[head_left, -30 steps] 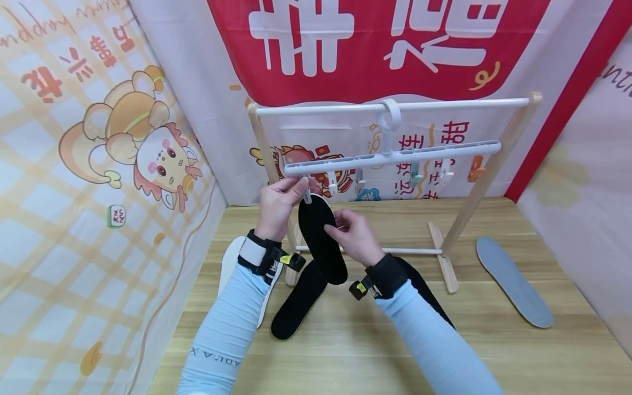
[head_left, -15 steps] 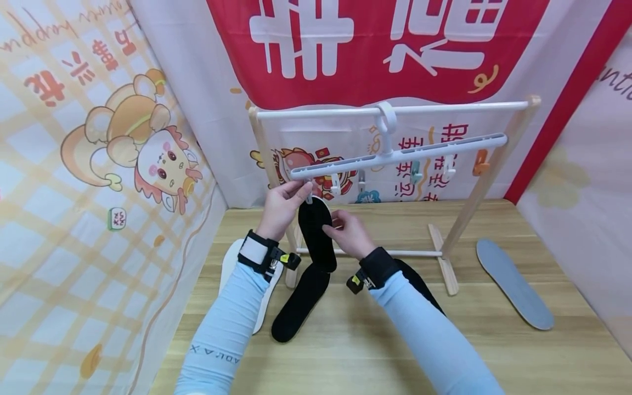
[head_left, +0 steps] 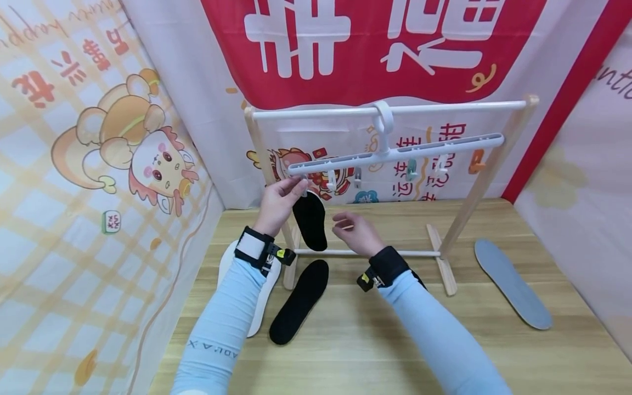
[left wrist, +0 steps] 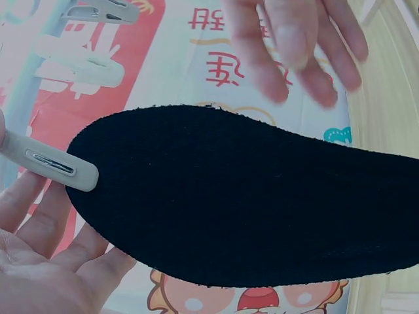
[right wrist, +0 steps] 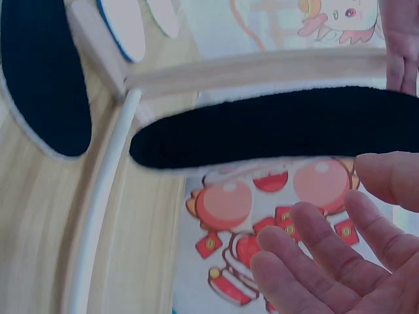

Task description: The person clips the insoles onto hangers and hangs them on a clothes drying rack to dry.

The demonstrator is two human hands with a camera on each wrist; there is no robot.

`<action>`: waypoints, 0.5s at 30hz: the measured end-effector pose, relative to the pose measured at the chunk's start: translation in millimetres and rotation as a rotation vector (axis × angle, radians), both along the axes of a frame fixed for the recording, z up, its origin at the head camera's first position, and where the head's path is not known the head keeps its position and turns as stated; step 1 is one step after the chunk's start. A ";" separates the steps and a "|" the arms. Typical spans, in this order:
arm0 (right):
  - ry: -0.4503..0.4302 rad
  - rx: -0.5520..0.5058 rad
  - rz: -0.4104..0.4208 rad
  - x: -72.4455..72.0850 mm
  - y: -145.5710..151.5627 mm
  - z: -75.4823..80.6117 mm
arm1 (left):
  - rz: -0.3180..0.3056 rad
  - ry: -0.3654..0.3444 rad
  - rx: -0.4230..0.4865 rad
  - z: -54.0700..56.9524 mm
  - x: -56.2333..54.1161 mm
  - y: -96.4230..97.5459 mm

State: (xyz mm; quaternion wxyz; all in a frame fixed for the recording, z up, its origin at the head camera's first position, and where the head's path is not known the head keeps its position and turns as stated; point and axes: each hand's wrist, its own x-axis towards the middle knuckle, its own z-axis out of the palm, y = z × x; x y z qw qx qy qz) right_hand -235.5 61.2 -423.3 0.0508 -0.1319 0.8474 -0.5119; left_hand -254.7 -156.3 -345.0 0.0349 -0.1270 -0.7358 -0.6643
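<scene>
A black insole [head_left: 311,220] hangs from a pale clip [left wrist: 55,163] at the left end of the white hanger [head_left: 345,161]. The clip's jaws bite the insole's wide end, as the left wrist view shows. My left hand [head_left: 276,207] pinches this clip, thumb on one side and fingers behind. Just right of the insole, my right hand [head_left: 360,236] is apart from it, fingers loosely bent and holding nothing. The right wrist view shows a narrow gap between the right fingers [right wrist: 327,242] and the insole.
The hanger hooks over a wood-and-white rack [head_left: 321,114] and bears several other clips [head_left: 411,170]. A second black insole [head_left: 298,302] and a white insole [head_left: 266,291] lie at left on the table [head_left: 355,351]. A grey insole [head_left: 513,282] lies at right.
My right hand has let go of the insole and drawn slightly right. The insole, earlier touching the black one on the table, now hangs above it. My left hand stays at the clip.
</scene>
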 end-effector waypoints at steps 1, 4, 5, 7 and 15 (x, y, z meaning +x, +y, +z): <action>-0.008 0.006 -0.010 1.4 4.3 0.1 | 0.003 0.003 -0.012 0.1 -0.6 -0.1; -0.009 0.018 -0.030 6.0 18.6 0.1 | 0.019 0.021 -0.052 -0.8 -3.2 -0.3; -0.006 0.017 -0.038 7.8 23.9 -0.3 | 0.026 0.028 -0.063 -1.7 -4.3 -0.3; 0.006 0.027 -0.058 11.6 34.8 -1.3 | 0.041 0.044 -0.075 -4.4 -6.8 -0.5; 0.103 0.053 -0.117 32.5 85.3 -9.5 | 0.058 0.071 -0.116 -13.3 -8.5 -1.5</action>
